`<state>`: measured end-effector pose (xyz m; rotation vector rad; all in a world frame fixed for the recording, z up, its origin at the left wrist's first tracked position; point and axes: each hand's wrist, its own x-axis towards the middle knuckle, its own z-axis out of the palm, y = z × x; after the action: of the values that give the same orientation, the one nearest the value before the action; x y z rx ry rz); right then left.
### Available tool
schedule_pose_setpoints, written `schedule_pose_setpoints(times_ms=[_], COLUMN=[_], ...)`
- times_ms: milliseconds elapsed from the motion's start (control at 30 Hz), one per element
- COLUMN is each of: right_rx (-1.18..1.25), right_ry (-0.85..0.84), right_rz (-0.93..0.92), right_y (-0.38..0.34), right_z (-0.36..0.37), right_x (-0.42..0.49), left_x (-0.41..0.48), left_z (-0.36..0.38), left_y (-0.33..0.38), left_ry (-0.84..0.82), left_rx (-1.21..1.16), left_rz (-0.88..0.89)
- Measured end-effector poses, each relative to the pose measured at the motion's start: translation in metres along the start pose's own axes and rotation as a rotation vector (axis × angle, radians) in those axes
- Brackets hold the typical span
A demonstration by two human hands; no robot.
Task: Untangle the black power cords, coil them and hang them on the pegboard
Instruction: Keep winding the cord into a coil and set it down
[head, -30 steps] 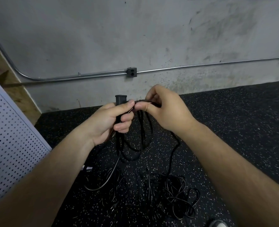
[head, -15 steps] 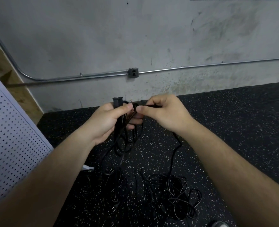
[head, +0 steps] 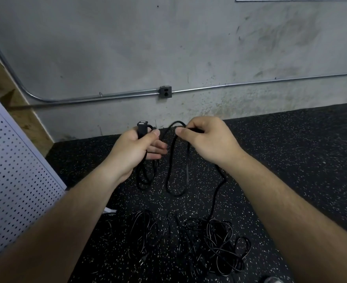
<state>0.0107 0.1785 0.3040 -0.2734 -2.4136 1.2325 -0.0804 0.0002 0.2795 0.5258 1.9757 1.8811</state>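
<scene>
Both left fingers (head: 155, 133) and right fingers (head: 181, 131) grip black cord (head: 169, 170) over speckled floor (head: 291, 160) by concrete wall (head: 168, 48).

A thin black power cord (head: 169, 160) is hanging in loose loops between the left hand (head: 131, 152) and right hand (head: 207, 139), its blocky connector end (head: 142, 127) pointing upward. More black cords (head: 209, 246) are lying tangled on the speckled floor (head: 291, 160). A white perforated pegboard (head: 11, 170) is standing at the left.

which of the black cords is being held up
The cord strung between the left hand and right hand, its plug end poking above the left fist; the other cords lie tangled on the floor.
</scene>
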Motion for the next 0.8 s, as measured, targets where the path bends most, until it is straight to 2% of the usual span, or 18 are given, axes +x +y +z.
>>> schedule_pose_setpoints(times_ms=[133, 400, 467, 633, 700, 800], right_rx=[-0.003, 0.076, 0.120, 0.376, 0.350, 0.145], right_ry=[-0.085, -0.090, -0.166, -0.296, -0.361, -0.368], right_rz=[-0.064, -0.271, -0.216, 0.199, 0.243, 0.259], right_y=[0.000, 0.025, 0.031, 0.043, 0.049, 0.051], right_z=[0.003, 0.007, 0.007, 0.004, 0.001, 0.008], right_x=[0.001, 0.009, 0.009, 0.001, 0.000, 0.000], left_x=[-0.007, -0.013, -0.013, -0.012, -0.011, -0.010], left_z=[0.010, 0.011, 0.010, -0.001, -0.006, -0.008], left_y=[-0.002, 0.010, 0.014, 0.026, 0.028, 0.027], left_ry=[-0.123, -0.296, -0.295, -0.245, -0.229, -0.179], left_rx=[0.030, -0.224, -0.236, -0.284, -0.307, -0.239], left_rz=[0.031, -0.020, 0.000, 0.012, 0.011, 0.031])
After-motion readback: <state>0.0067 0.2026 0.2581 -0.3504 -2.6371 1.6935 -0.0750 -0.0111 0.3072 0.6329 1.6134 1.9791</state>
